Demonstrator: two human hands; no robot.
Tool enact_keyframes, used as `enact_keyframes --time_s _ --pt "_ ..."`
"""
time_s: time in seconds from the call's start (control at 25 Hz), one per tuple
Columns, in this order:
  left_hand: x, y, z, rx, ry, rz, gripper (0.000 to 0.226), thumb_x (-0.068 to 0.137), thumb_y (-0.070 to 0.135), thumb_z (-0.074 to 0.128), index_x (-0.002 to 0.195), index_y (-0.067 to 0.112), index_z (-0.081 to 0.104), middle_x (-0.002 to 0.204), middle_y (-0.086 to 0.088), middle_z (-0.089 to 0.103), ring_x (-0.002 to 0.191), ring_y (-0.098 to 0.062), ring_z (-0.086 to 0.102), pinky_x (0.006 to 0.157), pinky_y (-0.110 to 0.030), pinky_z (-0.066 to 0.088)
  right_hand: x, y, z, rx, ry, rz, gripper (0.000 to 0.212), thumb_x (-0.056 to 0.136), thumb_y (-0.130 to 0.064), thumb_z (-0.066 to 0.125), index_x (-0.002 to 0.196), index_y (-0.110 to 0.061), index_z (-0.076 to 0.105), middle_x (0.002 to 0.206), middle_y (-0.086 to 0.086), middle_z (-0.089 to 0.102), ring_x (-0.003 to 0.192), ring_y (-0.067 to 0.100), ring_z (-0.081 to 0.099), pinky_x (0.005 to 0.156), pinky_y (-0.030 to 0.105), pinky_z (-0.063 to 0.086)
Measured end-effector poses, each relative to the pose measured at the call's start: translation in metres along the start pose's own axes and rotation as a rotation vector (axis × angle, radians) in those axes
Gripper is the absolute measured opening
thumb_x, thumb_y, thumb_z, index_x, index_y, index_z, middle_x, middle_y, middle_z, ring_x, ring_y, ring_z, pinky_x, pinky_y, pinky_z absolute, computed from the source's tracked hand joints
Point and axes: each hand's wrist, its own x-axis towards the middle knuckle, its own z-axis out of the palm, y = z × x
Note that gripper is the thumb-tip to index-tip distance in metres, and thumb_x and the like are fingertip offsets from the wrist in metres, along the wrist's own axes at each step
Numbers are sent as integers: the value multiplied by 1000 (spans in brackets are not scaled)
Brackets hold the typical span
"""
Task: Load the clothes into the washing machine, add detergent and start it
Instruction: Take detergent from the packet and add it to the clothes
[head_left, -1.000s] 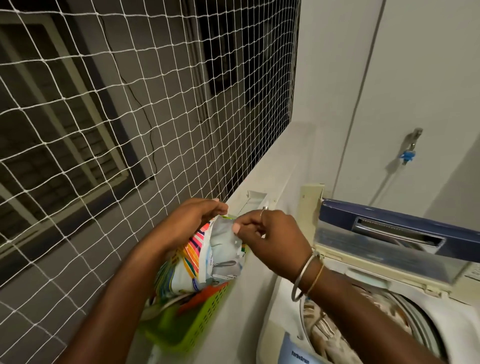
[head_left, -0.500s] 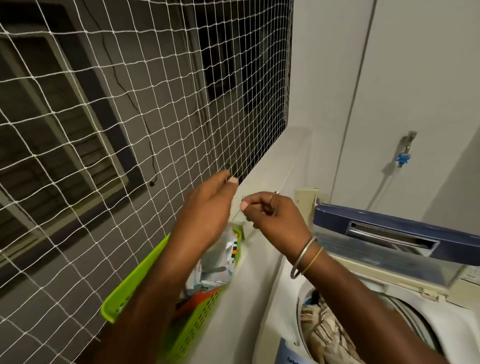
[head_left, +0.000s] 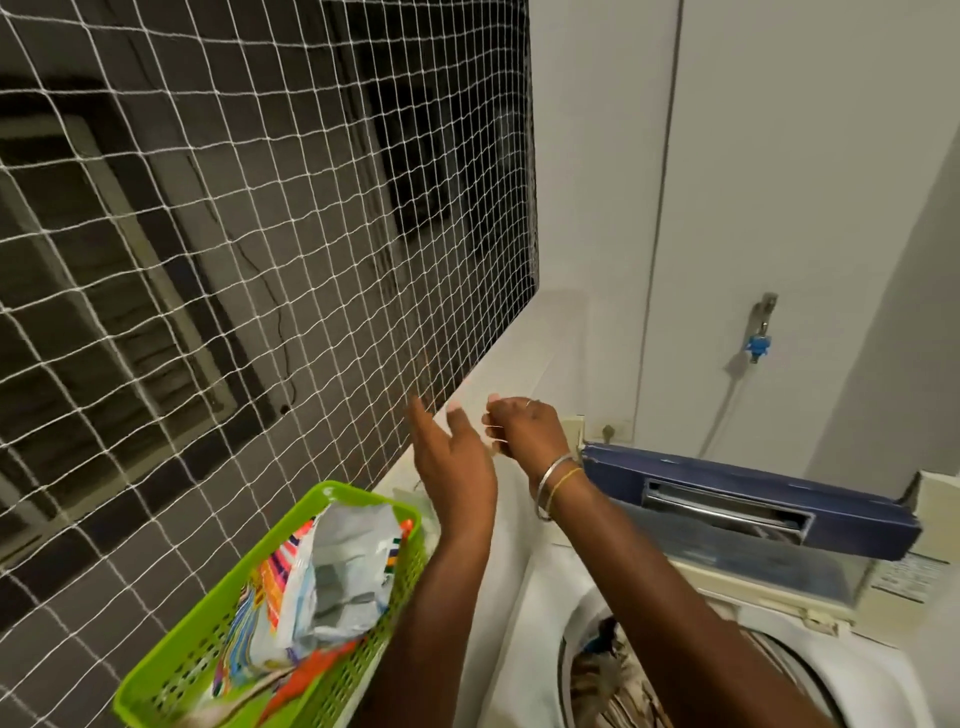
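Both forearms (head_left: 675, 613) were bare. The right wrist wore a plain silver bangle (head_left: 542, 491), with a thinner gold bangle (head_left: 565, 477) just beside it on the elbow side. A slim pale ring (head_left: 527, 401) circled one finger of the right grip (head_left: 525, 428).

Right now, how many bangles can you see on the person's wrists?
2. A silver bangle and a thin gold bangle sit side by side on the right wrist. The left wrist shows none.

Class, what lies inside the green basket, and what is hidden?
The green basket holds an open colourful detergent packet lying over something orange. The left forearm covers its right edge; beneath the packet is hidden.
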Motion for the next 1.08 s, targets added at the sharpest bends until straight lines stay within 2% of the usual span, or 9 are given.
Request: enact_keyframes --time_s 0.16,0.36,0.44,0.52,0.6,0.68,0.88,0.96,1.08 --pt "8 -36 13 5 26 -169 61 104 31 39 156 11 14 164 -10 11 151 -27 12 122 -43 15 30 32 6 -205 23 1 34 96 -35 54 96 -8 74 101 12 73 99 32 65 94 39 50" --pt "12 -55 13 51 61 -356 68 103 30 42 155 1 9 163 -19 5 151 -34 8 121 -47 11 48 60 25 -364 -126 39 37 101 -31 45 122 -8 64 129 13 62 120 32 55 103 34 40" --pt "15 -64 13 86 39 -471 69 102 32 43 154 -1 12 161 -22 11 149 -37 14 120 -48 14 50 72 31 -422 -172 38 36 102 -33 44 119 -9 64 128 14 62 121 34 55 100 33 40" --pt "13 -73 14 31 8 -519 66 99 33 47 150 0 22 153 -25 29 141 -43 31 115 -53 27 50 82 33 -486 -183 4 30 100 -33 46 110 -13 66 121 14 66 116 34 58 93 30 42" --pt "11 -77 14 -56 -14 -521 58 97 30 49 143 -1 31 141 -27 44 127 -46 46 106 -55 40 49 86 31 -530 -158 -21 29 98 -32 48 108 -13 67 115 12 69 110 33 61 86 27 42" --pt "14 -77 13 -37 18 -539 50 97 24 50 137 -2 37 136 -26 48 122 -44 50 104 -52 41 46 85 25 -537 -132 -43 29 97 -33 50 103 -12 69 108 12 71 104 32 64 81 25 41" --pt "-5 -68 13 -72 -14 -412 62 101 25 45 155 14 18 157 -12 33 139 -32 39 116 -42 32 21 81 0 -406 12 -69 28 98 -34 51 107 -14 68 108 5 70 95 21 63 85 24 44" --pt "-14 -74 12 -68 -43 -333 59 103 21 43 156 16 19 158 -8 32 142 -29 36 116 -34 28 6 78 -15 -336 96 -87 28 98 -36 52 110 -16 67 107 1 69 91 15 60 85 24 44" --pt "-19 -84 12 -7 -71 -236 52 103 18 42 153 16 29 156 -6 36 142 -26 37 115 -33 29 -15 74 -37 -265 187 -105 25 98 -34 55 110 -17 68 104 -1 68 91 12 60 85 22 44"
